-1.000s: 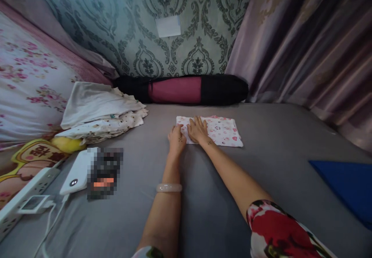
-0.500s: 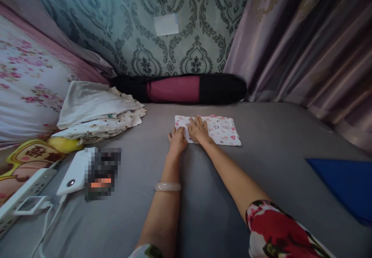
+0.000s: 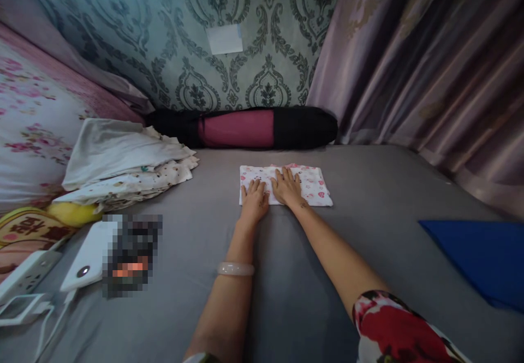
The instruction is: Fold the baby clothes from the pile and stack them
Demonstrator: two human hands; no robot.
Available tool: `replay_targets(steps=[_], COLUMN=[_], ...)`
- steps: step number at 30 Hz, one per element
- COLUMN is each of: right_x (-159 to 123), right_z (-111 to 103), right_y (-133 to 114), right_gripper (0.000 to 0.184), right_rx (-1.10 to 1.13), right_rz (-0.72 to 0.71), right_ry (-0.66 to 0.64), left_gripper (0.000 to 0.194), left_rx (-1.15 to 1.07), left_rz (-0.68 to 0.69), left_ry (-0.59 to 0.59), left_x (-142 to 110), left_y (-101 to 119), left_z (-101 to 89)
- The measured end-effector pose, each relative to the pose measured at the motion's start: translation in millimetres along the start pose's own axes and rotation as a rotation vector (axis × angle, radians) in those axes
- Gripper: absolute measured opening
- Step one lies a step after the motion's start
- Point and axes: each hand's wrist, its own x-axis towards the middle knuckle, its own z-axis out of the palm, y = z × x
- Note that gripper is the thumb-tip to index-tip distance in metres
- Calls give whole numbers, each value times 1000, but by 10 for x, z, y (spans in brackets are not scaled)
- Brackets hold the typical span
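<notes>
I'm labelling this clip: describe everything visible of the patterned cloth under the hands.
The patterned cloth looks like soft fabric, white with small pink and red motifs, including hearts. It is folded into a flat, rough rectangle, longer from left to right; a pinker bit shows at its far edge. It lies on the grey sheet. The left hand rests palm down on its left part, the right hand near its middle, hiding some print.

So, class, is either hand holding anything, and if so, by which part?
Nothing is gripped: the left hand and right hand rest palm-down on the folded patterned cloth.
</notes>
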Motion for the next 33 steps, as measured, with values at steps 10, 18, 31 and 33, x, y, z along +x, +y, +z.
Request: replay_targets(steps=[10,18,31,33], right_x=[-12,-60,-54,-49], right_z=[-83,-87,-61,-94], right_y=[124,342,339,362], right_gripper=[55,57,55,55], right_rx=[10,-9,-17,-3], right_rz=[8,104,113,100], right_ry=[11,40,51,17], left_gripper=[44,44,42,42], left_rx=[-7,-14,-20,-24], left_rz=[-12,-15,-8,-4], left_ry=[-19,-22,-14,-12], left_x=[-3,-15,5,7], left_y=[3,4,-42,-48], left_z=[-22,-37,8,7])
